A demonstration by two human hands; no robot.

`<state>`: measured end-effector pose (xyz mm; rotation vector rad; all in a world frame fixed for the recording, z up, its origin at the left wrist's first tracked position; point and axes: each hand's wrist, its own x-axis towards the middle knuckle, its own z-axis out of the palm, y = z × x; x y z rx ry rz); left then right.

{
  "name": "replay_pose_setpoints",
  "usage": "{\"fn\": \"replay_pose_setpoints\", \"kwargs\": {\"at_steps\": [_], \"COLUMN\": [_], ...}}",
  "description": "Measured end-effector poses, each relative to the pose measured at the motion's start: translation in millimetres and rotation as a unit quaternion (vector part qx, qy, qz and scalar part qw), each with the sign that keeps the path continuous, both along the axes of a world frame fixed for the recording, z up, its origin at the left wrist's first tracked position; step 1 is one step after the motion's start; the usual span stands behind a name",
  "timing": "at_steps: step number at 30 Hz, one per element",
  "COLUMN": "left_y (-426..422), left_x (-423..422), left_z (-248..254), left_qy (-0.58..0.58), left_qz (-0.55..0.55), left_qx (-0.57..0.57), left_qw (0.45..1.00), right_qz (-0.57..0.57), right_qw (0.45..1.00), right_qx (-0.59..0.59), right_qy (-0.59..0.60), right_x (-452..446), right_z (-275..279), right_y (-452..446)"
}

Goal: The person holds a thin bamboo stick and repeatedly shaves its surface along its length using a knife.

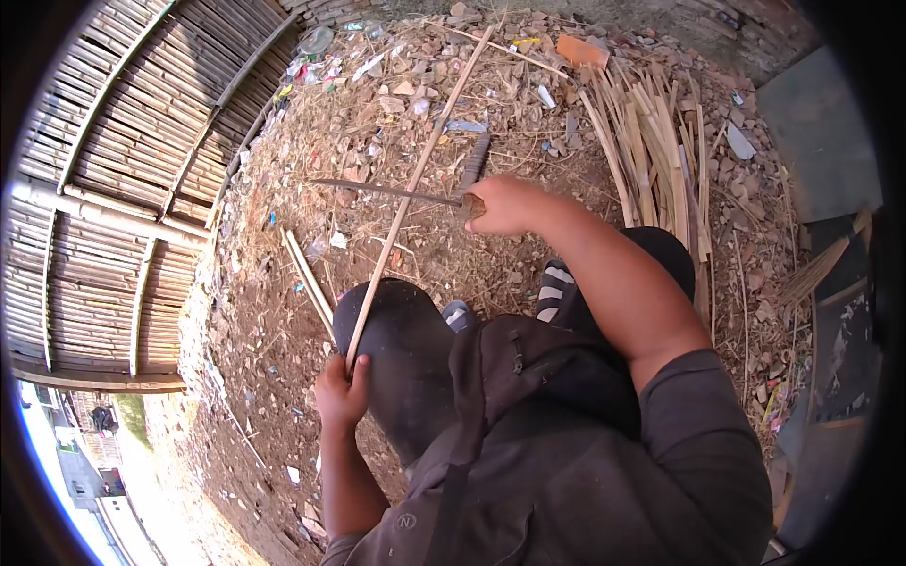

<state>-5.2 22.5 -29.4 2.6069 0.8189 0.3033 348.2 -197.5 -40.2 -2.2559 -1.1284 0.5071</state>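
My left hand (342, 391) is closed around the lower end of a long, pale bamboo strip (427, 151), beside my left knee. The strip slants up and away over the ground. My right hand (505, 205) grips the handle of a long knife (363, 186), whose thin blade points left and crosses the strip about midway. Whether the blade touches the strip I cannot tell. Just beyond my right hand lies a dark, ribbed, handle-like object (476, 158), partly hidden by the hand.
A pile of split bamboo strips (651, 151) lies at the right, and a few more strips (307, 278) lie near my left knee. Stones and litter cover the ground. A bamboo slat wall (123, 123) stands at the left; a brick piece (582, 51) lies at the back.
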Motion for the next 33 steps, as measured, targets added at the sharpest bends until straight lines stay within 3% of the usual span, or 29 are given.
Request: {"fn": "replay_pose_setpoints", "kwargs": {"at_steps": [7, 13, 19, 22, 25, 33], "left_y": [1.2, 2.2, 1.1, 1.2, 2.9, 1.8], "left_x": [-1.1, -1.2, -1.2, -1.8, -2.1, -0.6], "left_z": [0.1, -4.8, -1.7, -4.3, -5.2, -3.2], "left_qy": [-0.005, 0.000, 0.006, -0.007, -0.007, 0.008], "left_qz": [0.001, 0.004, 0.007, 0.007, 0.006, 0.006], "left_qx": [-0.019, -0.001, 0.000, -0.018, -0.024, -0.003], "left_qw": [1.000, 1.000, 1.000, 1.000, 1.000, 1.000], "right_qz": [0.087, 0.002, -0.010, 0.025, 0.074, 0.013], "right_qw": [0.995, 1.000, 0.999, 0.999, 0.996, 0.999], "right_qx": [-0.030, 0.000, -0.017, 0.040, -0.037, 0.015], "right_qy": [-0.038, -0.030, -0.028, -0.016, -0.044, -0.033], "right_x": [-20.6, -1.9, 0.5, -4.2, -14.5, -5.8], "right_z": [8.3, 1.4, 0.2, 0.4, 10.4, -4.5], "right_y": [11.1, -0.1, -1.3, 3.8, 8.5, 3.7]}}
